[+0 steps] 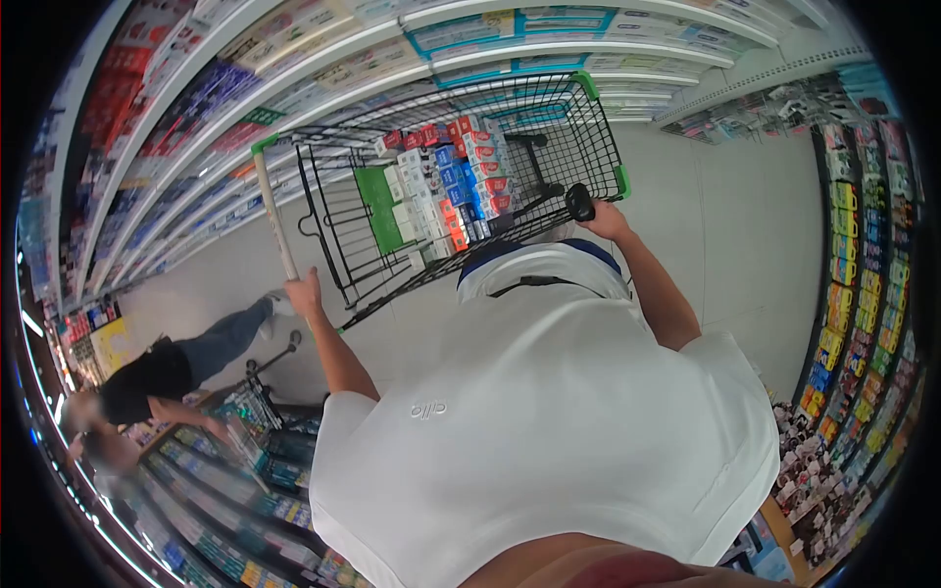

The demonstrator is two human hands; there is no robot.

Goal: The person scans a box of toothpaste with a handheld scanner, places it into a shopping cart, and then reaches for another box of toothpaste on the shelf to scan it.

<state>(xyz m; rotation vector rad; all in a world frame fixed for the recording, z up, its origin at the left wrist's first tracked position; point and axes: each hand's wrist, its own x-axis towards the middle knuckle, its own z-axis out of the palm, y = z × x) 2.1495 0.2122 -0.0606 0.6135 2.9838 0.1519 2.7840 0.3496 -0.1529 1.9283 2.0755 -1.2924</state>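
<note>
A wire shopping cart (338, 235) with green corners stands in front of me, turned sideways. My left hand (304, 292) is closed round the lower end of its pale handle bar (272, 211). Near the cart's side rim, my right hand (606, 222) is wrapped round a dark, rounded object (580, 202) that I cannot identify. Inside the cart lie several small boxes (453, 181) in white, red, blue and orange, stacked in rows beside a green panel (377, 208).
Shelves with boxed goods (343, 93) run behind the cart. Racks of colourful packets (843, 274) curve along the right. At the left, another person (147, 382) in a dark top and jeans is beside a second cart (260, 416). Pale floor (725, 235) shows between the racks.
</note>
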